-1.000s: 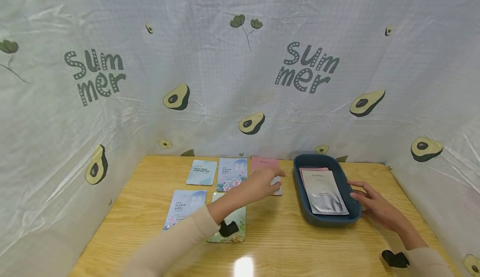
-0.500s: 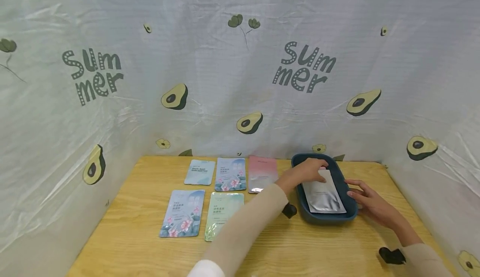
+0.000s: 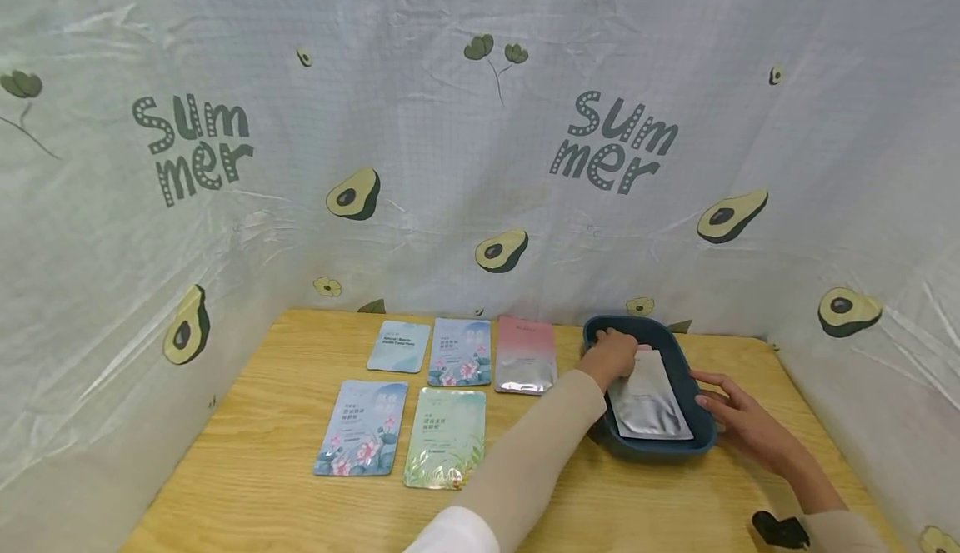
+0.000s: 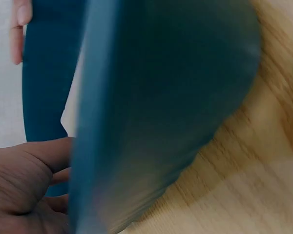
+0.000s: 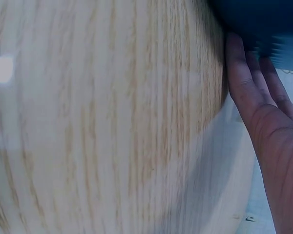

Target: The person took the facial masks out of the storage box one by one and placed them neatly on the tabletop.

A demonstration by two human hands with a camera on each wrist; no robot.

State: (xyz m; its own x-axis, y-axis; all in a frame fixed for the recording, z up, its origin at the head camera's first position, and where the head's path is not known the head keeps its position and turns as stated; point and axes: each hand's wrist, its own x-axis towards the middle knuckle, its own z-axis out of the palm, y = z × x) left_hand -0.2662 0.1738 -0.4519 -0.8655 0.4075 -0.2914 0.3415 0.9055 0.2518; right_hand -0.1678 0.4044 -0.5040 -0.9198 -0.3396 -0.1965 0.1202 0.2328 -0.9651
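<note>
A dark blue plastic bin (image 3: pixel 678 386) stands at the right of the table with flat sachets inside. A silver-white sachet (image 3: pixel 651 407) lies on top, and a thin strip of pink shows at its upper edge. My left hand (image 3: pixel 611 357) reaches into the bin's far left part, over the top end of the sachets. Its fingertips are hidden there, and the bin wall covers them in the left wrist view, so I cannot tell whether they pinch anything. Against the bin's outer right side rests my right hand (image 3: pixel 738 415), its fingers extended along the wall.
Left of the bin lie a pink-and-silver sachet (image 3: pixel 526 356), a blue floral sachet (image 3: pixel 460 353) and a small pale-blue sachet (image 3: pixel 399 346). Nearer are another blue floral sachet (image 3: pixel 362 428) and a green sachet (image 3: pixel 446 438). A patterned curtain (image 3: pixel 427 120) surrounds the wooden table (image 3: pixel 255 453).
My left hand has moved from above the pink-and-silver sachet into the bin, then slightly down and left within it. The right hand has stayed at the bin's right side.
</note>
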